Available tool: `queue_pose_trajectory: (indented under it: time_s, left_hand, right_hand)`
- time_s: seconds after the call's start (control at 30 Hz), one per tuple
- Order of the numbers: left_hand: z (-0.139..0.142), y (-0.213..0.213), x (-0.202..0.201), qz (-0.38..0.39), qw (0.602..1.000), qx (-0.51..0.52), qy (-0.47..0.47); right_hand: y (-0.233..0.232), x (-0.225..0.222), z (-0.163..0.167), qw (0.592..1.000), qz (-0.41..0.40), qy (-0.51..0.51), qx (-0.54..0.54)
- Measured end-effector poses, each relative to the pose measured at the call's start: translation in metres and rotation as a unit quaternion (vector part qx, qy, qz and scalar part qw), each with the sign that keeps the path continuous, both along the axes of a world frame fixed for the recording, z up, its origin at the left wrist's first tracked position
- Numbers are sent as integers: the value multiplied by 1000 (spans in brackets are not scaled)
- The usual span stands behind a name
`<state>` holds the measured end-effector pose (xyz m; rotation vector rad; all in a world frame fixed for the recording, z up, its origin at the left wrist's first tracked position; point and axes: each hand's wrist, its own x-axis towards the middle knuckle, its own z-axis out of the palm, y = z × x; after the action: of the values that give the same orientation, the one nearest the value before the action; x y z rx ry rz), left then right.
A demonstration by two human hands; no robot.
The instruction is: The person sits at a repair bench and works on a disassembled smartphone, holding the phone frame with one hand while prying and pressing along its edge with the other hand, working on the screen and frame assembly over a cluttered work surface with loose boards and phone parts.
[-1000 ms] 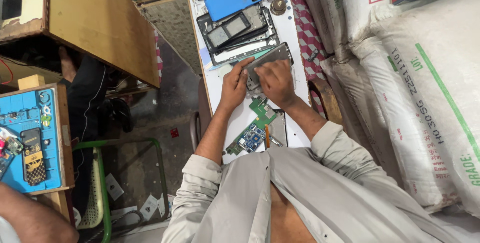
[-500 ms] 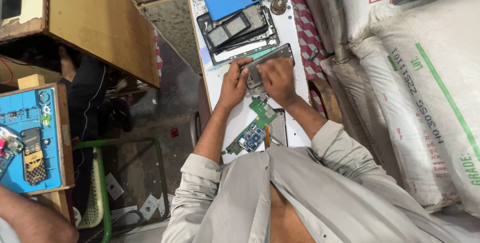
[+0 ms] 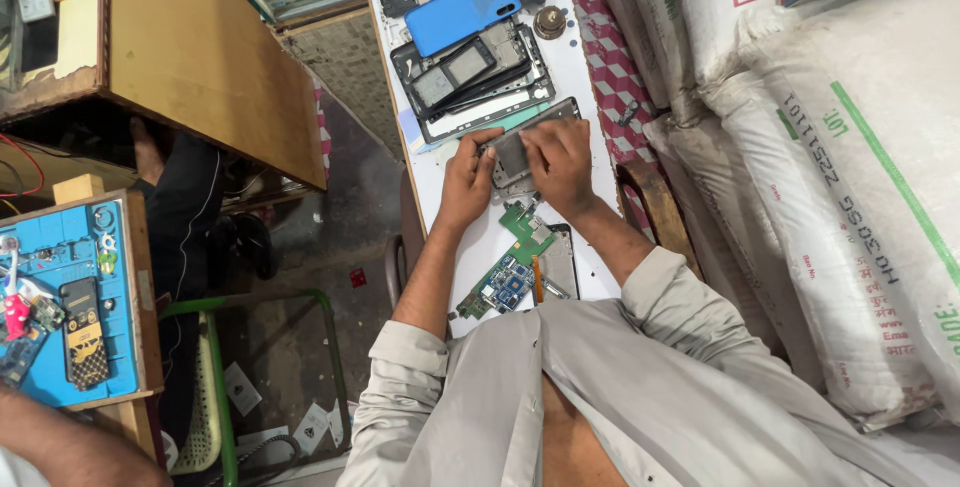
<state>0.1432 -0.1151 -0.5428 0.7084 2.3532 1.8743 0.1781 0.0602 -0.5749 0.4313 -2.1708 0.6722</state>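
Two bare hands meet on one opened phone body [image 3: 515, 152], a dark grey shell lying flat on the white work board [image 3: 590, 77]. The left hand [image 3: 467, 182] curls around the shell's near-left edge, fingers bent and pressed against its rim. The right hand [image 3: 560, 162] lies over the shell's right half with the fingertips bunched together on the inner surface; whether they pinch a small part cannot be told, since the fingers hide the contact point.

Just below the hands, toward the person's chest, lies a green circuit board [image 3: 528, 230], and beyond it a second board with blue components [image 3: 500, 287]. Beside these, under the right forearm, rests a grey metal back plate [image 3: 558, 259] with a thin orange-handled tool [image 3: 537, 280] along its left edge.

Just above the grip, away from the person, a stack of dismantled phone frames [image 3: 470, 77] lies tilted across the board, and a blue phone cover [image 3: 462, 12] rests on its far end. A small round brown object [image 3: 549, 22] stands to the right of the cover.

Well to the right of the hands stand stacked white woven sacks [image 3: 850, 197]. Well to the left are a wooden counter [image 3: 190, 57] and, lower, a blue repair mat [image 3: 65, 302] carrying a keypad phone [image 3: 82, 332], with another person's arm [image 3: 70, 447] near it.
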Motion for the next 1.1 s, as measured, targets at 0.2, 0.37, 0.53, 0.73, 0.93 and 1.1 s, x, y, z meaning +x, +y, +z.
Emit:
queue_pose_trajectory:
  time_s: [0.2,0.37,0.53,0.73,0.93,1.1]
  left_hand:
    - [-1,0,0,-5,1000,3,-12]
    - [-2,0,0,-6,1000,9,-2]
    - [-4,-1,-1,-12,1000,21,3]
    - [3,-3,-1,-4,1000,4,-13]
    - [6,-3,1,4,999,-28,-44]
    - [-17,-5,-9,0,1000,-5,-13]
  right_hand:
    - [-2,1,6,1000,-2,2,-8]
    - [-5,2,8,1000,17,8,9]
    - [-4,4,11,999,40,18,29]
    - [-8,2,15,998,35,21,45]
    - [-8,5,15,997,11,22,80]
    - [-9,1,6,999,-9,35,32]
